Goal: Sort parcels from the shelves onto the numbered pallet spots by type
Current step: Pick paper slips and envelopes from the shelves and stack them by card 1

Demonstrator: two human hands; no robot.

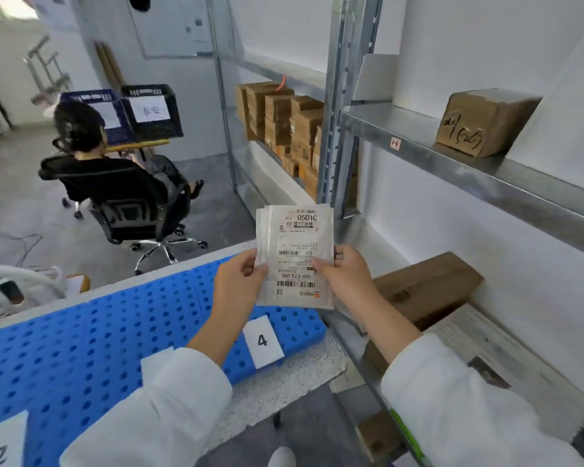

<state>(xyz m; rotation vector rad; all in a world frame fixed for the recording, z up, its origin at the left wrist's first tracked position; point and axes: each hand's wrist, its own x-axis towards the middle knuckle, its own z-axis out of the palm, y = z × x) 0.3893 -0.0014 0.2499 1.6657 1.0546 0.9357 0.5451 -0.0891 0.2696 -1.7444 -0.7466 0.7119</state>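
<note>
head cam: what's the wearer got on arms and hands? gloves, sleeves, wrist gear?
No gloves: the left hand and right hand are bare. Both arms wear loose white long sleeves, the left sleeve and right sleeve, plain fabric with no visible markings, ending short of the wrists so the forearms show. No watch, band, ring or cable is visible.

White walls (pixel 486 38) all round, a whiteboard (pixel 172 25) on the far one — grey concrete floor (pixel 21 203). A person (pixel 91 170) sits in a black swivel chair (pixel 132 210) at a desk (pixel 139 145) bearing a blue crate (pixel 93 111) and a black crate (pixel 152 111).
</note>
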